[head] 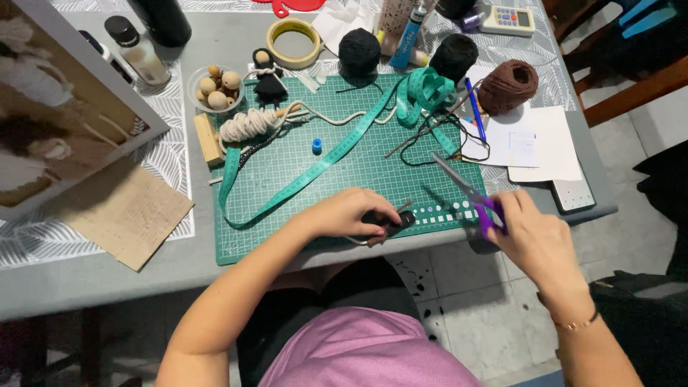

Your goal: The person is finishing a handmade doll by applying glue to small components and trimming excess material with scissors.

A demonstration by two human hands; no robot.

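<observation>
My left hand (pixel 347 212) rests at the front edge of the green cutting mat (pixel 287 154) and grips a small black yarn piece (pixel 393 222) with a thin stick poking out of it. My right hand (pixel 534 233) holds purple-handled scissors (pixel 469 193), their blades pointing up and left over the mat's right corner, just right of the yarn piece. A teal measuring tape (pixel 315 168) snakes across the mat above my left hand.
Black yarn balls (pixel 359 50), a brown yarn ball (pixel 508 86), a tape roll (pixel 294 41), a bowl of wooden beads (pixel 215 87), a cream cord bundle (pixel 247 125), a small black doll (pixel 269 82), papers (pixel 541 143), bottles (pixel 140 51) and a framed picture (pixel 57 100) crowd the grey table.
</observation>
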